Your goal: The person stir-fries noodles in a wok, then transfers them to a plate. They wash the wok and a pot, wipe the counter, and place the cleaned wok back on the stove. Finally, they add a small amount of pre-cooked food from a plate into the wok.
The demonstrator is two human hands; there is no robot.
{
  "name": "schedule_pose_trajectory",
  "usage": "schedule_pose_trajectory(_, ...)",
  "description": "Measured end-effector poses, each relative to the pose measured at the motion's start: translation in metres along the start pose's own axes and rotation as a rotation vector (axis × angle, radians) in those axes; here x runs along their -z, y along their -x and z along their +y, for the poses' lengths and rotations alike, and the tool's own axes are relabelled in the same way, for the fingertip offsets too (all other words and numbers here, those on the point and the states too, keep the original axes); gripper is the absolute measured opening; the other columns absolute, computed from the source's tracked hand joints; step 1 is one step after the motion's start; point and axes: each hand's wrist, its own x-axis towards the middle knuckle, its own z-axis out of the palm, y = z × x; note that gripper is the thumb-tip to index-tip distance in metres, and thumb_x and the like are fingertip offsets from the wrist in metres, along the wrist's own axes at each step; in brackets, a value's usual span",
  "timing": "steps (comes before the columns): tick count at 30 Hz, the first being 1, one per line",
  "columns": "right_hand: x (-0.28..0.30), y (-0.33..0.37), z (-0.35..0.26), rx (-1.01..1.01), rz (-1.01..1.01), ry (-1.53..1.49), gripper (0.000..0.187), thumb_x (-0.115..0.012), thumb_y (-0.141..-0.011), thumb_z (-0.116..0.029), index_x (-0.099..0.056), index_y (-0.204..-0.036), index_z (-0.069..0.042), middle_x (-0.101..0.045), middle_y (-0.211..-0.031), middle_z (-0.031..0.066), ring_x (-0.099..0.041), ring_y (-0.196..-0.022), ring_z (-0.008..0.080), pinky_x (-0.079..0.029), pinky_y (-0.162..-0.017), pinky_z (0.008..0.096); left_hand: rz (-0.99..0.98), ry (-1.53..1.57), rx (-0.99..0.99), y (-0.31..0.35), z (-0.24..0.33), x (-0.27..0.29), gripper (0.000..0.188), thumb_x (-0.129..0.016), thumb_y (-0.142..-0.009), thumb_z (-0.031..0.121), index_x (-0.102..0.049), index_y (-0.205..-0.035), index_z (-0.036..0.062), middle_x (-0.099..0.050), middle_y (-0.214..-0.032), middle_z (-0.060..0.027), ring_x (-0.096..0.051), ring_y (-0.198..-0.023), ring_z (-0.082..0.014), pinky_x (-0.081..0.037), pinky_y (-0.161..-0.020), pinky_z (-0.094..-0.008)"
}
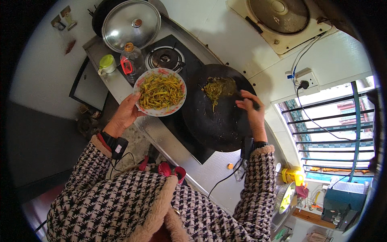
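A: Start at the left; what does your left hand (125,113) have?

B: Your fingers curl under the near-left rim of a round patterned plate (160,91), thumb on top; it holds the plate level over the stove's left side, heaped with thin yellow-green vegetable strips (161,90), glossy and tangled.

A: And to the right of it?

B: A wide black wok (219,107), matte and shallow, sits just beside the plate; a small clump of the same strips (215,86) remains at its far side; your right hand (252,111) is closed around a dark utensil handle (254,104), the tip lost against the wok.

A: So which step is this?

B: I judge you are dishing up, nearly done; the next move calls for bringing the plate's rim close to the wok's edge and sweeping that last clump across without spilling.

A: Anything behind?

B: A domed steel lid (131,25) far left; a bare burner (165,57) between.
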Motion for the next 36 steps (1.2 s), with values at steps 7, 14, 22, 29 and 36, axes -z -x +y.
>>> schedule_pose_trajectory(7, -0.056, 0.045, -0.023, 0.519, -0.600, 0.918, 0.023, -0.061, -0.071, 0.005, -0.062, -0.094, 0.001, -0.064, -0.106, 0.0150, -0.061, -0.096, 0.0352, -0.051, -0.085, 0.0360, 0.022, 0.015, 0.007, -0.005, -0.005, -0.002, 0.046, -0.058, -0.091, 0.037, -0.050, -0.117, 0.0007, -0.062, -0.111, -0.0123, -0.064, -0.096, -0.0206, -0.059, -0.077, -0.0386)
schedule_pose_trajectory(14, 0.042, 0.057, -0.013, -0.177, 0.134, -0.071, 0.022, -0.053, -0.092, -0.013, -0.061, -0.101, 0.005, -0.062, -0.111, 0.0174, -0.068, -0.083, 0.0271, -0.057, -0.072, 0.0320, 0.014, 0.024, 0.008, -0.008, -0.006, 0.003, 0.046, -0.057, -0.091, 0.038, -0.049, -0.118, 0.0005, -0.062, -0.111, -0.0124, -0.065, -0.095, -0.0212, -0.059, -0.074, -0.0386)
schedule_pose_trajectory(22, 0.096, 0.066, 0.065, -0.373, 0.163, -0.396, 0.033, -0.050, -0.095, -0.021, -0.055, -0.116, 0.003, -0.049, -0.131, 0.0170, -0.058, -0.107, 0.0274, -0.047, -0.096, 0.0337, 0.020, 0.047, -0.022, -0.001, 0.002, -0.008, 0.047, -0.059, -0.090, 0.038, -0.051, -0.118, 0.0007, -0.063, -0.109, -0.0123, -0.065, -0.095, -0.0217, -0.059, -0.074, -0.0403)
schedule_pose_trajectory(29, 0.011, 0.042, 0.118, -0.281, 0.123, -0.902, 0.029, -0.052, -0.090, -0.017, -0.061, -0.111, 0.001, -0.056, -0.125, 0.0117, -0.055, -0.109, 0.0213, -0.046, -0.097, 0.0326, 0.056, -0.011, 0.044, -0.004, 0.004, 0.000, 0.049, -0.059, -0.090, 0.039, -0.049, -0.120, 0.0020, -0.061, -0.112, -0.0122, -0.065, -0.096, -0.0220, -0.059, -0.076, -0.0400)
schedule_pose_trajectory(36, 0.001, 0.049, 0.083, -0.200, 0.175, -0.907, 0.027, -0.053, -0.090, -0.018, -0.062, -0.107, 0.001, -0.055, -0.125, 0.0130, -0.055, -0.110, 0.0232, -0.047, -0.096, 0.0327, 0.068, -0.054, 0.065, -0.005, 0.004, -0.002, 0.045, -0.058, -0.091, 0.037, -0.048, -0.122, 0.0060, -0.061, -0.112, -0.0077, -0.065, -0.094, -0.0195, -0.059, -0.072, -0.0372)
